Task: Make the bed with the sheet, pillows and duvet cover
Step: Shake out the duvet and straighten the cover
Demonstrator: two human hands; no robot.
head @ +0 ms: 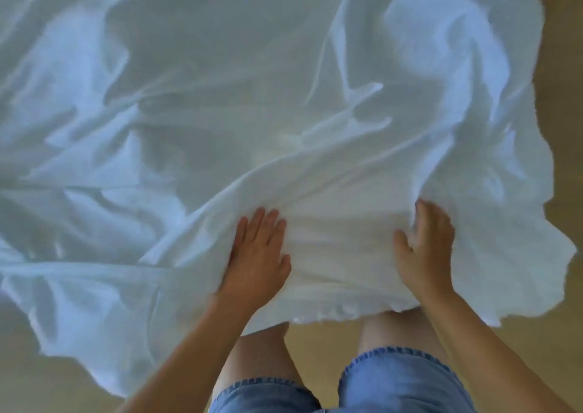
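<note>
Denim shorts (394,381) and bare knees (258,349) sit nearest the lens, w/ a strip of wooden floor (321,346) btwn the legs, as a person stands over a white cloth (220,97) spread loose and heavily rumpled across that floor, its near hem (331,313) draped against the knees. Just beyond the hem, the left hand (257,258) lies flat on the cloth, fingers straight and together, pressing down and holding nothing. The right hand (426,252) has its thumb spread wide and its fingers sunk into a raised fold; motion blur hides whether they actually pinch it. Farther out the fabric runs in big creases to the top and left of frame, w/ floor showing along the right side. No bed, pillows or mattress in view, and sheet vs. duvet cover can't be told. Judged from this, the job is at an early stage, prob. sorting and flattening the cloth to find an edge or corner. The next move likely calls for a firm two-handed hold on the near hem, then a lift and shake to clear the creases. No brand, label or legible writing anywhere.
</note>
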